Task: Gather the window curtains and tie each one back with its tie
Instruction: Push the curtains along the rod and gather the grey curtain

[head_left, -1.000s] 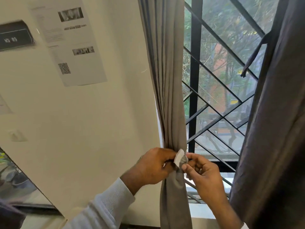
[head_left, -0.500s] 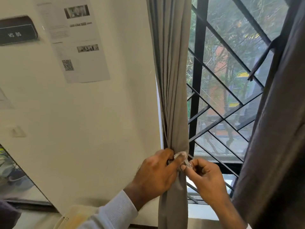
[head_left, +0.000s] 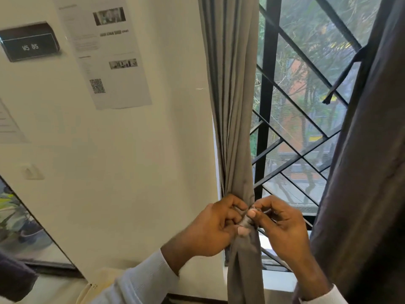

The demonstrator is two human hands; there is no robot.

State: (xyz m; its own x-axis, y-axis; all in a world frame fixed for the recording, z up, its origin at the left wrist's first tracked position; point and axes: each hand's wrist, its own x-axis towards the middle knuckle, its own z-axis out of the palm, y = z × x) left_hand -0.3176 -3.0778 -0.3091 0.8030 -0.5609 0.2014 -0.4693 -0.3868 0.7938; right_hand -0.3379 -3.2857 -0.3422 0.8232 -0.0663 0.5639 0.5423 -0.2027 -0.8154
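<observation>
Left hand (head_left: pixel 215 229) and right hand (head_left: pixel 282 227) both pinch the tie (head_left: pixel 246 220) on gathered grey curtain (head_left: pixel 234 106), frame's 6 o'clock, dark curtain (head_left: pixel 368 172) at 3.

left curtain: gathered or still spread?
Gathered. The left curtain narrows to a tight bunch where the left hand and right hand pinch it.

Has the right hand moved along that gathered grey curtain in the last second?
Cannot tell: the camera itself shifted. The right hand pinches the tie at the same pinched spot on the grey curtain.
</observation>
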